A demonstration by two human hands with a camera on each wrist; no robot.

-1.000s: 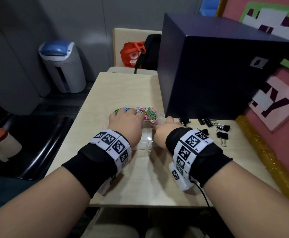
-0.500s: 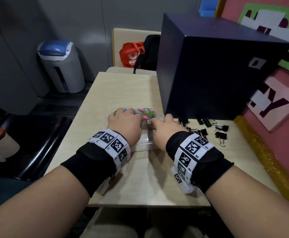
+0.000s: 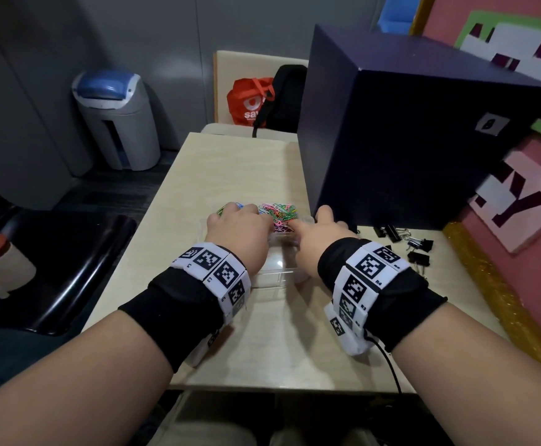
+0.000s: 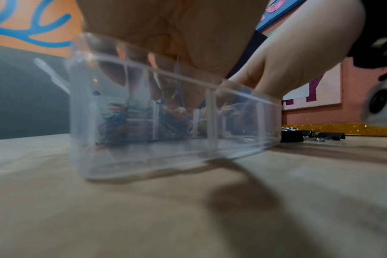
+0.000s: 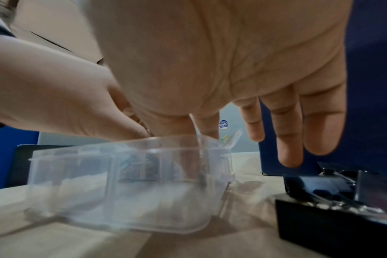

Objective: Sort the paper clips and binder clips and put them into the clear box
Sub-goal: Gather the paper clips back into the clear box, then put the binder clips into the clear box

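While both hands reach into the clear box [image 3: 275,275] on the table [image 3: 294,333], left hand [image 3: 240,231] and right hand [image 3: 319,239] are at the paper clips [image 3: 278,214]; grip cannot be told. Paper clips: light, slippery, tangling, uncountable; pinch in small bunches. Binder clips [image 3: 418,249]: about five, stiff, beside the box; take by the body.

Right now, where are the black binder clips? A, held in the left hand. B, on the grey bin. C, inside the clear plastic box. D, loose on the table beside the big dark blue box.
D: the black binder clips lie on the beige table at the foot of the big dark blue box, outside the clear plastic box.
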